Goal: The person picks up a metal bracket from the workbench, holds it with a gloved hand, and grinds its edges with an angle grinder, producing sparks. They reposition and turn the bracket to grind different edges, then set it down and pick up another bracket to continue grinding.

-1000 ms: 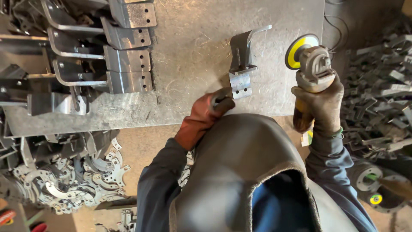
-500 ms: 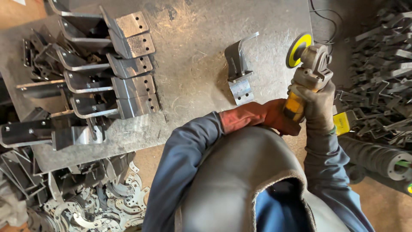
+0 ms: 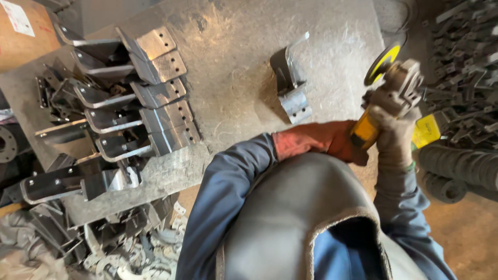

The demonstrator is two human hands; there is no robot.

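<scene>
Left of both grips (image 3: 363, 140), bracket (image 3: 291, 85).

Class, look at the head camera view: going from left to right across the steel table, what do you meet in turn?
Row of drilled steel brackets → single bent bracket → left hand in red glove → angle grinder → pile of dark metal parts.

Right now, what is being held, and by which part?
An angle grinder: right hand around its body behind the head, left hand on the yellow rear handle. The bracket lies unheld.
</scene>
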